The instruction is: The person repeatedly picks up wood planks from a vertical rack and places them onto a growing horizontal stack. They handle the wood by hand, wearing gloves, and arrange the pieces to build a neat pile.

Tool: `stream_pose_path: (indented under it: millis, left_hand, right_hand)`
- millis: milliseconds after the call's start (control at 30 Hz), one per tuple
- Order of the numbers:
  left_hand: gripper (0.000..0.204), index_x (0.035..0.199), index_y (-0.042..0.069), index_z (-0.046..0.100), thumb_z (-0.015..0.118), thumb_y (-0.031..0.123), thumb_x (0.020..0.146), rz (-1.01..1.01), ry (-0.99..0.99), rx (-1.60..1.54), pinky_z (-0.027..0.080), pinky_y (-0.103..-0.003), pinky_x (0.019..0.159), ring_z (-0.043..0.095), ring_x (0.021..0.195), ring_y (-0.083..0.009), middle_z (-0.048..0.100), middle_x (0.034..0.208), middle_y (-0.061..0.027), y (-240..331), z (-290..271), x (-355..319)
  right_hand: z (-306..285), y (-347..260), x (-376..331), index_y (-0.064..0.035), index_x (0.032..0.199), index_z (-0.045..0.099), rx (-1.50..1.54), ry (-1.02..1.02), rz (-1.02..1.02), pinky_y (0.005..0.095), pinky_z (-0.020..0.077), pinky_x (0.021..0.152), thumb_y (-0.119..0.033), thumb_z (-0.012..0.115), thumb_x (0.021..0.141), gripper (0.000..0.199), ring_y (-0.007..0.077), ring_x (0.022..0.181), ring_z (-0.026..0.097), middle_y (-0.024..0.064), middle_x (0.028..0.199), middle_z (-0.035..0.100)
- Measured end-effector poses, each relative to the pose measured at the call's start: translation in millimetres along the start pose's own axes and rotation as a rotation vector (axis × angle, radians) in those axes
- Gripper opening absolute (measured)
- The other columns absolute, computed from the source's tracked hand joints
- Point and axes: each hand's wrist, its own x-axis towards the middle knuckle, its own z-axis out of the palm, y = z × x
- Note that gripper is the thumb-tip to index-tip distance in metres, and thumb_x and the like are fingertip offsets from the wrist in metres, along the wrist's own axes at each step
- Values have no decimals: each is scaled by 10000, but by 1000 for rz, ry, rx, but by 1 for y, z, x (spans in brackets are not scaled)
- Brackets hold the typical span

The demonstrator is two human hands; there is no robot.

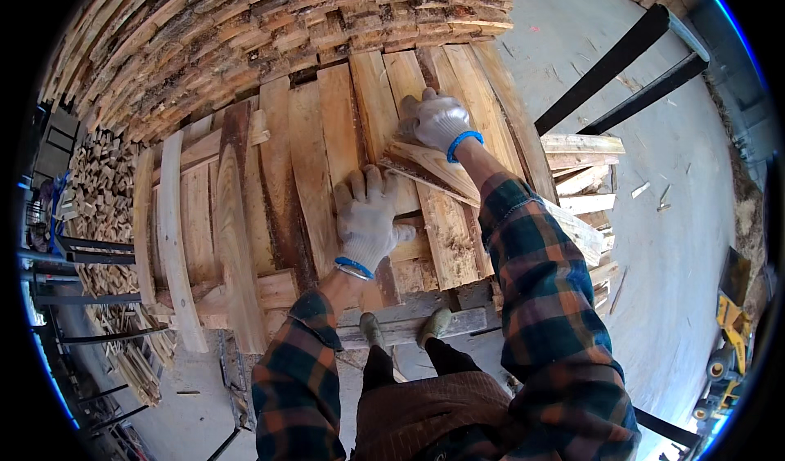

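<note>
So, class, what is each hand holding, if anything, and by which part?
The left hand holds nothing, lying palm down on the boards. The right hand is near the slanting board; whether it grips anything cannot be told.

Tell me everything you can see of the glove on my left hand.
The left glove is whitish, apparently knitted fabric, with greyer fingers and a blue edge at the wrist. It is worn, back facing up, fingers spread and pointing away from you, thumb out to the right. It appears to rest on the wooden boards; its palm side is hidden.
</note>
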Motion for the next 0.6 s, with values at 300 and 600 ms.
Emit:
stream_pose_path:
  millis: [300, 600]
  left_hand:
    - [841, 1337, 68, 521, 756, 512, 662, 325, 158, 86, 296, -611, 1040, 373, 1259, -444, 479, 1317, -166, -21, -6, 21]
    - [722, 1365, 58, 469, 662, 467, 801, 571, 384, 323, 346, -590, 1037, 414, 1261, -433, 453, 1328, -196, -38, 4, 30]
  right_hand:
    - [9, -15, 66, -166, 1183, 613, -94, 37, -58, 444, 492, 901, -319, 590, 883, 337, 358, 1094, 564, 169, 1130, 595]
    - [-14, -40, 79, -140, 1158, 666, 131, -169, 30, 395, 512, 905, -477, 583, 888, 440, 295, 1081, 639, 144, 1202, 646]
